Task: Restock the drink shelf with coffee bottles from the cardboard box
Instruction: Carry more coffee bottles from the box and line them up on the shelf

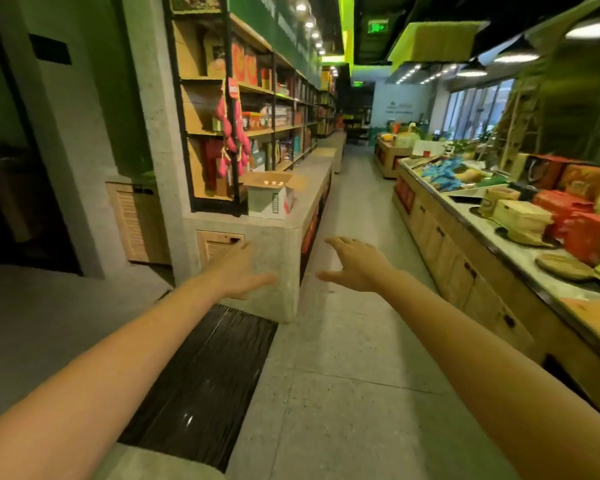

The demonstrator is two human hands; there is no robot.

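Observation:
An open cardboard box (270, 199) stands on the grey stone ledge (284, 237) at the near end of the left shelving (271, 109). A few pale bottle caps (273, 183) show inside its open top. My left hand (241, 271) and my right hand (355, 263) are both stretched forward with fingers apart, holding nothing. They hover well short of the box, in front of the ledge's near corner. The shelves behind the box carry boxed goods; no coffee bottles are clear on them.
An aisle of pale floor tiles (343, 341) runs ahead between the ledge and a wooden display counter (465, 271) on the right, loaded with packaged goods. A dark floor grate (208, 375) lies low left. Pink hanging items (232, 133) dangle beside the box.

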